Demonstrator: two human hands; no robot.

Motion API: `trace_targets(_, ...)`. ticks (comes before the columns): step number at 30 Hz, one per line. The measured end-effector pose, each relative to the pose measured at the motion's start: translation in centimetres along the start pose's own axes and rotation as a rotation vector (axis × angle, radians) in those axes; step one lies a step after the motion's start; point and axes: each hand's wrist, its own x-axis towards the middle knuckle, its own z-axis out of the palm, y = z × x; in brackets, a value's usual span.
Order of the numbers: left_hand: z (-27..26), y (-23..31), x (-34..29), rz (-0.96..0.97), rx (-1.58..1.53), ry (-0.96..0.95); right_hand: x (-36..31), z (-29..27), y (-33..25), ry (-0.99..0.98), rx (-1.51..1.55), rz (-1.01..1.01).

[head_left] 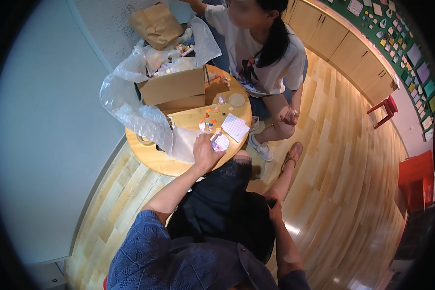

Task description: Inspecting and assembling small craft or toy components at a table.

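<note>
My left hand (206, 152) is at the near edge of the round wooden table (237, 107), its fingers curled around a small round white and purple piece (220, 143) with tiny parts on top. Just beyond it lies a pale lilac square plate (235, 127) with a grid of bumps. Several small orange, white and blue toy pieces (207, 124) are scattered to its left. My right hand (275, 211) rests by my right knee, next to the black skirt. A dark patch lies at its fingers, and I cannot make out whether it holds anything.
An open cardboard box (174, 87) stands on the table with bubble wrap (140, 113) spilling left and a brown paper bag (157, 25) above. A tape roll (145, 140) lies at the left edge. Another person (270, 53) sits across. A red stool (385, 110) stands far right.
</note>
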Motion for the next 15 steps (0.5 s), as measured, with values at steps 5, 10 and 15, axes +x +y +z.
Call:
trace_targets(5, -0.1, -0.7, 0.3, 0.013, -0.052, 0.041, 0.2, -0.3, -0.5, -0.038, -0.062, 0.061)
trace_targets(10, -3.4, 1.3, -2.2, 0.054, -0.233, 0.199, -0.5, -0.3, -0.6, -0.011, 0.008, 0.080)
trace_targets(15, -6.4, -0.1, -7.3, 0.470, -0.205, -0.179, -0.5, -0.2, -0.4, -0.014, -0.028, 0.128)
